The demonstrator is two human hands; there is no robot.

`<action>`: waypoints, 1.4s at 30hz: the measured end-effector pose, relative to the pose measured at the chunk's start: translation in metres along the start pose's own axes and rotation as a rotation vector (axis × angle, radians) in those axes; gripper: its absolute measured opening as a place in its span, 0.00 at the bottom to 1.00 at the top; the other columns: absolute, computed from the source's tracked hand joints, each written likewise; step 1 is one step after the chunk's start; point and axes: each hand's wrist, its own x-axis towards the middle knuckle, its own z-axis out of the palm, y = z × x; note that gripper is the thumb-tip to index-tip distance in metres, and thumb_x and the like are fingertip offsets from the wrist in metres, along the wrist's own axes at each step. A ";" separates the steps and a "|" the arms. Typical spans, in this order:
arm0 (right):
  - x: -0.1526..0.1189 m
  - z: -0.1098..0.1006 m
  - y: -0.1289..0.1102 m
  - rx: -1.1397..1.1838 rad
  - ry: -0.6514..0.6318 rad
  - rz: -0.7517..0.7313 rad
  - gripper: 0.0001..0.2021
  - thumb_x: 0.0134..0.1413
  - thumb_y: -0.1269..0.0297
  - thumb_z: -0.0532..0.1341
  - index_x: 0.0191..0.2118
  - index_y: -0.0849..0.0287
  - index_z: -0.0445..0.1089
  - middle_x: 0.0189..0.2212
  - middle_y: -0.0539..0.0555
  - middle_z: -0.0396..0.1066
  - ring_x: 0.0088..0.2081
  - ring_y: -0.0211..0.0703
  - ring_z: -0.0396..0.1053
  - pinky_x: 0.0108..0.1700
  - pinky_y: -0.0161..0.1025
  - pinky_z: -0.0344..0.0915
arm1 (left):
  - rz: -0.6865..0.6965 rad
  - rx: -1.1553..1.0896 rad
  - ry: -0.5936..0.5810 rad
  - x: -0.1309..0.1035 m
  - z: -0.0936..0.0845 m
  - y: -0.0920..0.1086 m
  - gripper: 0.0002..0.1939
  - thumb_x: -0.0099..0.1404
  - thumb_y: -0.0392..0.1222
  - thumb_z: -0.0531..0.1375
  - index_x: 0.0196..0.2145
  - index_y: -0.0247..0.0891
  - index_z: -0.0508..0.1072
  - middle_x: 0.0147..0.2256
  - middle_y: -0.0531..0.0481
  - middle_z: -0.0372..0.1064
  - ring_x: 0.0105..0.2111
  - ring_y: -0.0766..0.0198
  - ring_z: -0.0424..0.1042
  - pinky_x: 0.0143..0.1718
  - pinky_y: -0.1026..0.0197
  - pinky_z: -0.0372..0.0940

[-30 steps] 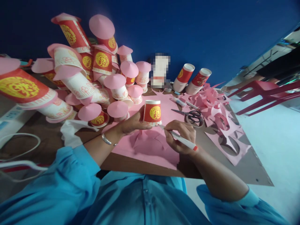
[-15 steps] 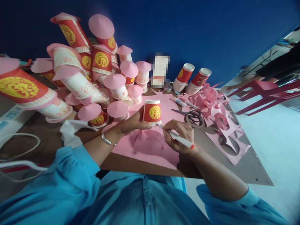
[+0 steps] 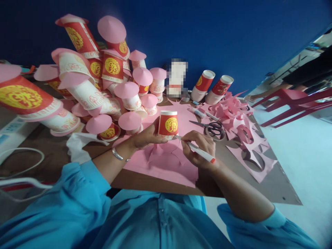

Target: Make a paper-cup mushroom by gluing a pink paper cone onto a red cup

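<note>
A red and white paper cup (image 3: 168, 123) with a yellow emblem is gripped at its left side and base by my left hand (image 3: 148, 135). My right hand (image 3: 199, 149) is closed round a white marker (image 3: 201, 152) with a red end. The marker's tip points at the cup's lower right edge; whether it touches cannot be told. Below the cup, pink paper (image 3: 166, 169) covers part of the table. Black-handled scissors (image 3: 214, 128) lie to the right of the cup, over a roll of tape (image 3: 219, 137).
Several cups with pink cone tops (image 3: 127, 90) are piled at the left. Two stacks of cups (image 3: 220, 90) stand at the back right. Pink paper scraps (image 3: 240, 124) cover the table's right side. A white tissue (image 3: 79, 147) lies near my left forearm. A red plastic stool (image 3: 290, 100) is beyond the table.
My right hand and the marker have shifted very slightly up and to the right. The cup and my left hand stay in place.
</note>
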 end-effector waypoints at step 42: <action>-0.003 0.001 0.003 0.072 0.062 0.127 0.07 0.67 0.64 0.62 0.49 0.54 0.69 0.39 0.55 0.80 0.39 0.43 0.80 0.39 0.38 0.76 | 0.033 -0.104 0.005 0.004 0.009 0.007 0.37 0.58 0.36 0.73 0.63 0.42 0.65 0.57 0.40 0.74 0.60 0.44 0.73 0.67 0.35 0.61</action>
